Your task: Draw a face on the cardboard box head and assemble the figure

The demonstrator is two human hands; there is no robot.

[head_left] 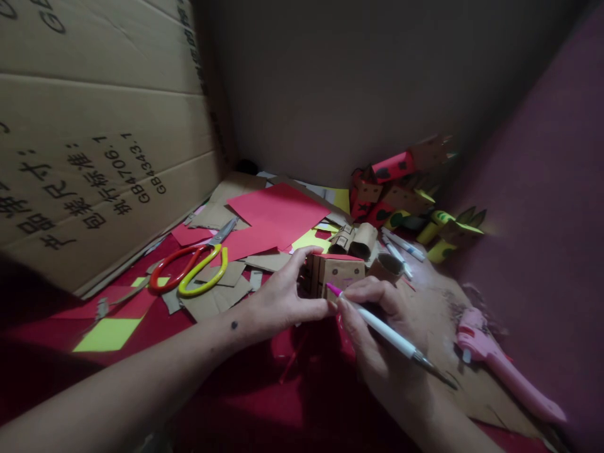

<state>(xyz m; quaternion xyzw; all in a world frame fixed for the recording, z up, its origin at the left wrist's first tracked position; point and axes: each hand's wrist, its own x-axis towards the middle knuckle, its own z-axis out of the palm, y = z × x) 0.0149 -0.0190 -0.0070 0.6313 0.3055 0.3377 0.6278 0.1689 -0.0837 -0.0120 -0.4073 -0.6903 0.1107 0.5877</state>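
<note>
Spanning a cardboard box (pixel 346 271), left fingers (pixel 317 309) grip it; right fingers (pixel 377 291) pinch a pen (pixel 387 331)

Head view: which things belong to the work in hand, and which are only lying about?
In use:
cardboard piece, in the left hand
pink-tipped marker, in the right hand

Apparently just lying about:
scissors
glue gun
large red sheet
cardboard tubes

In dim light, a grey wall (pixel 306 94) stands at twelve o'clock, a purplish surface (pixel 552 226) at three, a red counter (pixel 250 402) at six.
</note>
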